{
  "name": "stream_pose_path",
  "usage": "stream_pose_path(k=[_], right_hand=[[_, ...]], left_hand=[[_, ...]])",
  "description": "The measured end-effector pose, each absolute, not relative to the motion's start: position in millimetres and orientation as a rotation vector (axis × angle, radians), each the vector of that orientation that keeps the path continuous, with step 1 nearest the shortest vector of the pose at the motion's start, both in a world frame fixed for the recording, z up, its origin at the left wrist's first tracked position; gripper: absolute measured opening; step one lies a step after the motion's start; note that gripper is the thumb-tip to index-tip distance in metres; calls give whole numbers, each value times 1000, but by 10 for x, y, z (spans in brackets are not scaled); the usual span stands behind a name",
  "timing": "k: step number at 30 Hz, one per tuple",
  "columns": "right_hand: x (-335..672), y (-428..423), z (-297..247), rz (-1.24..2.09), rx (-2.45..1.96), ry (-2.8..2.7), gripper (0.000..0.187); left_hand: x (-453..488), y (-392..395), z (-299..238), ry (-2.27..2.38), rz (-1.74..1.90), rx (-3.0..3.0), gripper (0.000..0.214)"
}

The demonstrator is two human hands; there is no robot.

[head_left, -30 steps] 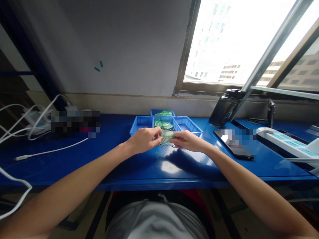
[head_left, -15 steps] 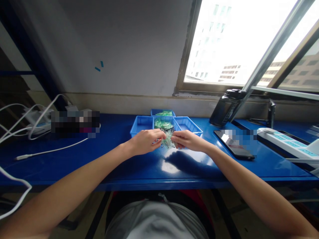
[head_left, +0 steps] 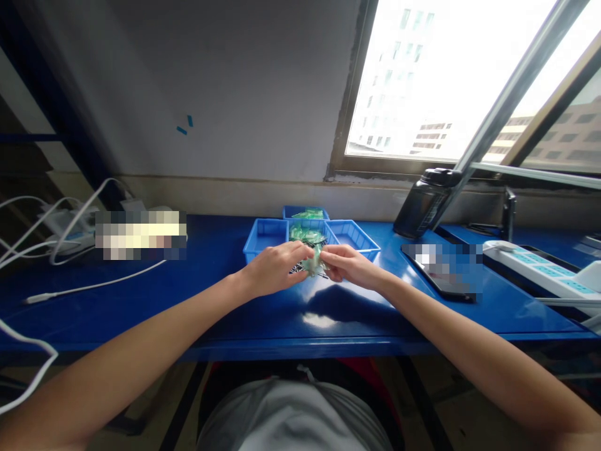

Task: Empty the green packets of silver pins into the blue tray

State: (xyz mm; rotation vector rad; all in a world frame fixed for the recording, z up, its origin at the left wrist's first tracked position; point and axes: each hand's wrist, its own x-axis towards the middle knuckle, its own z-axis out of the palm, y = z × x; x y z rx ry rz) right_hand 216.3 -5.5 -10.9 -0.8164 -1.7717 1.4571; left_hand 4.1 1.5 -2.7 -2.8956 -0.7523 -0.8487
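Observation:
A small clear, greenish plastic bag is held up between my two hands, just in front of the blue bins. My right hand pinches its right side with thumb and forefinger. On the other side, the fingers and thumb of my left hand close around the bag's left edge. Behind them stands the middle blue bin with green plastic packets inside. Dark thin pieces lie below the hands, partly hidden, too small to name.
Blue bins stand left and right of the middle one; another with green packets is behind. To the right are a black bottle, a phone and a power strip. White cables lie left.
The left fingers have opened slightly and shifted around the bag. My right hand has moved a little left, bringing the bag more upright between both hands.

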Motion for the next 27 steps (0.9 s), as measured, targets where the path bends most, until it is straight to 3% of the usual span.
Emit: stream_pose_path(k=[7,12,17,22,27], right_hand=[[2167,-129,-59,650,-888,-2026,43],[2217,-199,-114,185,-760,-2102,38],[2248,-227,-187,15,-773,-2057,39],[2180,-204,-148,-1,-794,-2268,11],[2153,-156,-86,-47,-740,-2199,3]], left_hand=[[35,12,11,-727,-1013,-2834,11],[35,30,-10,-826,-982,-2771,14],[42,23,-13,-931,-920,-2780,16],[40,32,-15,-1059,-985,-2863,14],[37,72,-30,-1082,-1147,-2977,29]])
